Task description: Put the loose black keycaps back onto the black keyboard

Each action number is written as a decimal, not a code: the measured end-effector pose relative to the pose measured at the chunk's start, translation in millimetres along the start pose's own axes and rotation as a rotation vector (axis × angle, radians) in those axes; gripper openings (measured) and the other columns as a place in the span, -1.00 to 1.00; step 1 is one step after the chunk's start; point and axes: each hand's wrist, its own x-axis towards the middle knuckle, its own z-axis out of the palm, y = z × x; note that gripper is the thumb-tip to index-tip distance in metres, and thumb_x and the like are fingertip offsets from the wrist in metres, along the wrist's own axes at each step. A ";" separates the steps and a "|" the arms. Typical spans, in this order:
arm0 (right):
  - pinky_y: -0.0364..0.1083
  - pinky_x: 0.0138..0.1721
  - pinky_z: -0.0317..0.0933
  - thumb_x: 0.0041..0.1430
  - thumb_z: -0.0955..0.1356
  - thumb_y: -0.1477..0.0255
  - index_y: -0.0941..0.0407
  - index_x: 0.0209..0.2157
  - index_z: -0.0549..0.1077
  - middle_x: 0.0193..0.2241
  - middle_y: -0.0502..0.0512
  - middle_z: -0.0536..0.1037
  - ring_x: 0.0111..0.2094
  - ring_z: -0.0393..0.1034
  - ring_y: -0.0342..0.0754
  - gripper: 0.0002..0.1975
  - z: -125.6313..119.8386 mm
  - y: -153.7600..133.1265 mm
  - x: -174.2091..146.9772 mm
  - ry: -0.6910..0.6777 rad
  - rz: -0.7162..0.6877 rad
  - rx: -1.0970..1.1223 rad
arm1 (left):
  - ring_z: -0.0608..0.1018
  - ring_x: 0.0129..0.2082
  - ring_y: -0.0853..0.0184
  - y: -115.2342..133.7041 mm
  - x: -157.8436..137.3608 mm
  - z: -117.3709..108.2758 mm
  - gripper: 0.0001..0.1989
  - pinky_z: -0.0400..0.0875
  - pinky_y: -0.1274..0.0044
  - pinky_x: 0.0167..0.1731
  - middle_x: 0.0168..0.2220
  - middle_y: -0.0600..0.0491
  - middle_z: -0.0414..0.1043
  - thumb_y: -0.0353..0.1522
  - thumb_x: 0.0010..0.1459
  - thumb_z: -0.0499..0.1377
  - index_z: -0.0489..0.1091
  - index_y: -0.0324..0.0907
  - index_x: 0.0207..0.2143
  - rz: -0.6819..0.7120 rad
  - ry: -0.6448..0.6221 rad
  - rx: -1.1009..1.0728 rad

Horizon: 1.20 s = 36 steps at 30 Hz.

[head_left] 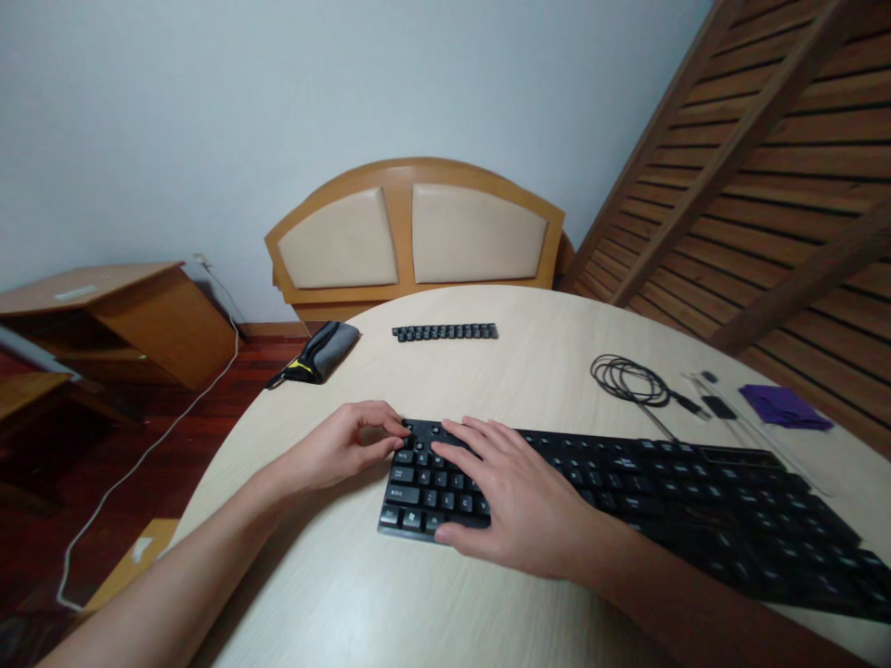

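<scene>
Loosely, the right hand (pixel 522 496) splays over a long black plastic keyboard (pixel 644 482). Left hand (pixel 354 447), ten o'clock corner: grip unclear.

The hands (pixel 515 496) are bare, as are the slender forearms (pixel 209 552).

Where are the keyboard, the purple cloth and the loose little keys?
Keyboard (pixel 647 482), head view: keys near its middle.
Purple cloth (pixel 785 408), head view: middle of its top.
Loose little keys (pixel 446 332), head view: middle of their rows.
</scene>
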 end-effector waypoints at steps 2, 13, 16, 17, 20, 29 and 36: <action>0.23 0.34 -0.09 0.08 0.40 -0.06 0.10 0.28 0.32 0.35 0.17 0.21 0.34 0.05 0.23 -0.16 1.0 0.7 0.0 0.002 -0.005 -0.007 | 0.55 -0.14 0.26 -0.7 0.2 0.7 -0.82 0.43 0.39 -0.05 -0.16 -0.05 0.54 -0.29 0.29 0.18 0.54 -0.19 -0.22 -0.009 0.004 0.002; 0.19 0.36 -0.09 0.10 0.38 -0.07 0.16 0.31 0.28 0.36 0.14 0.19 0.35 0.03 0.20 -0.13 -1.3 -1.2 0.1 -0.018 0.010 -0.032 | 0.55 -0.20 0.28 3.8 0.3 1.8 -0.87 0.42 0.43 -0.13 -0.21 -0.01 0.53 -0.35 0.27 0.18 0.50 -0.20 -0.26 -0.006 0.015 0.033; 0.18 0.36 -0.09 0.10 0.37 -0.09 0.22 0.31 0.26 0.36 0.17 0.20 0.35 0.02 0.20 -0.09 -1.3 -0.9 0.3 -0.023 0.017 -0.032 | 0.55 -0.18 0.28 1.1 1.5 1.6 -0.89 0.42 0.44 -0.11 -0.20 -0.02 0.53 -0.36 0.25 0.20 0.51 -0.21 -0.27 0.009 0.019 0.018; 0.18 0.37 -0.10 0.10 0.37 -0.09 0.23 0.31 0.26 0.36 0.18 0.19 0.35 0.02 0.20 -0.08 -1.1 -0.9 0.3 -0.024 0.022 -0.033 | 0.55 -0.18 0.28 0.1 1.8 1.7 -0.89 0.42 0.43 -0.10 -0.20 -0.02 0.54 -0.36 0.24 0.21 0.51 -0.21 -0.27 0.006 0.020 0.012; 0.16 0.37 -0.11 0.09 0.37 -0.09 0.23 0.31 0.26 0.36 0.17 0.18 0.36 0.01 0.20 -0.08 -0.5 -0.7 0.4 -0.023 0.028 -0.034 | 0.56 -0.17 0.27 -1.6 2.0 2.1 -0.88 0.42 0.43 -0.10 -0.19 -0.03 0.55 -0.36 0.24 0.21 0.52 -0.21 -0.26 -0.028 0.025 0.003; 0.17 0.37 -0.12 0.10 0.37 -0.09 0.22 0.31 0.27 0.36 0.16 0.19 0.36 0.01 0.20 -0.09 -0.3 -0.7 -0.2 -0.019 0.027 -0.034 | 0.57 -0.18 0.28 -1.1 0.4 1.3 -0.88 0.43 0.43 -0.11 -0.19 -0.02 0.56 -0.36 0.24 0.21 0.53 -0.20 -0.24 -0.004 0.028 0.034; 0.18 0.37 -0.11 0.10 0.36 -0.09 0.23 0.31 0.26 0.36 0.17 0.19 0.36 0.02 0.20 -0.09 -0.1 -0.4 0.2 -0.024 0.027 -0.036 | 0.56 -0.16 0.28 -3.5 1.8 0.3 -0.88 0.43 0.43 -0.09 -0.18 -0.02 0.55 -0.35 0.25 0.22 0.55 -0.18 -0.24 0.039 0.035 0.054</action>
